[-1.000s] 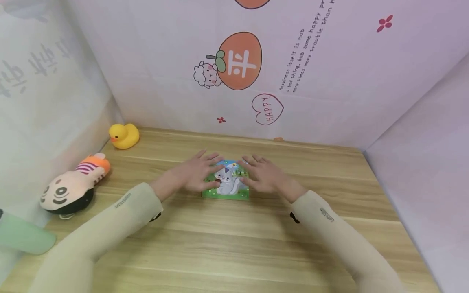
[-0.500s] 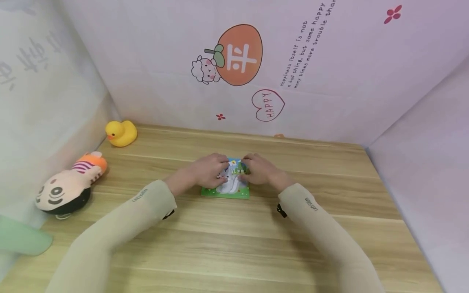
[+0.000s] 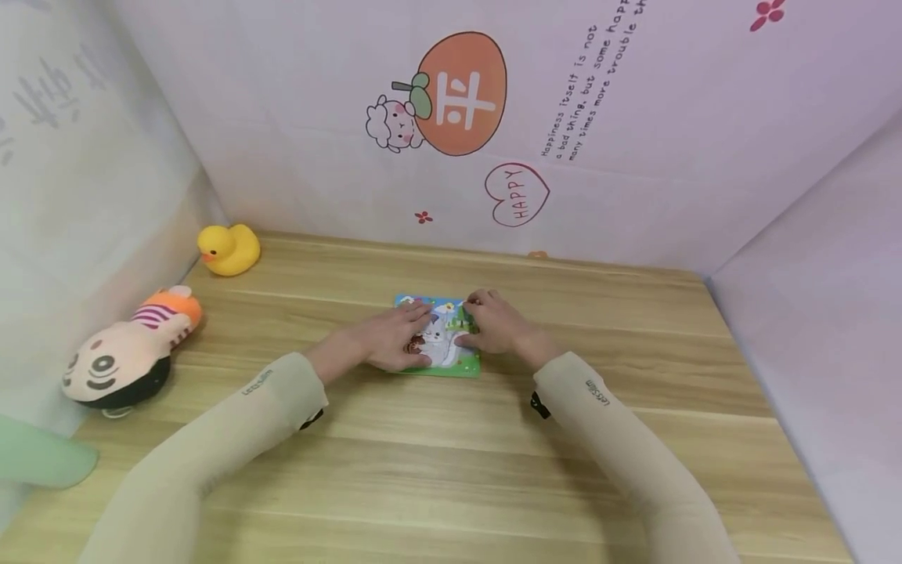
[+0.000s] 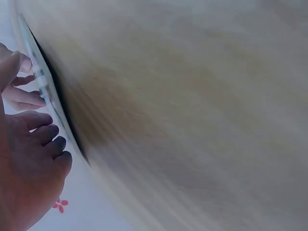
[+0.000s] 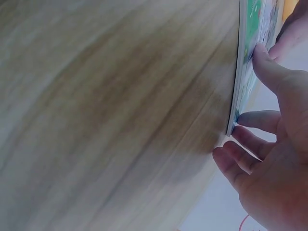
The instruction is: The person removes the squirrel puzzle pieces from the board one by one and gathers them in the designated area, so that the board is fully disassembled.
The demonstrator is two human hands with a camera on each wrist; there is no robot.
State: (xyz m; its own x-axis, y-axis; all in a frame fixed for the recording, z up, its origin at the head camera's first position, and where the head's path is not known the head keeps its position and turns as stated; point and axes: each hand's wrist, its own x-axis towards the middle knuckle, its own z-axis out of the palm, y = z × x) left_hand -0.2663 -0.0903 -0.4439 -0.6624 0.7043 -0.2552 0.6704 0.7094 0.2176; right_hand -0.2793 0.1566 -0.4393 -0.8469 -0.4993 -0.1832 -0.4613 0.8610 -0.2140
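Observation:
A thin square picture board (image 3: 445,357) lies flat on the wooden table, showing a grey bushy-tailed animal on green grass under blue sky. My left hand (image 3: 395,338) rests over its left part, fingers extended across the picture and the thumb lower down. My right hand (image 3: 497,324) holds the upper right corner with bent fingers. In the right wrist view, the right thumb (image 5: 267,67) touches the picture face, while other fingertips meet the board's edge (image 5: 236,103). The left wrist view shows the left hand (image 4: 31,154) beside the board's edge (image 4: 53,91), its contact partly hidden.
A yellow rubber duck (image 3: 229,251) stands at the table's back left corner. Nearer lie a plush doll (image 3: 127,356) and a pale green cylindrical object (image 3: 45,453). A printed cloth wall (image 3: 310,141) bounds the back, with further walls at both sides.
Both hands closed in from spread fingers above the board to touching it. Since half a second ago, my left hand has straightened and shifted left, uncovering the upper left corner; the right stays at its corner.

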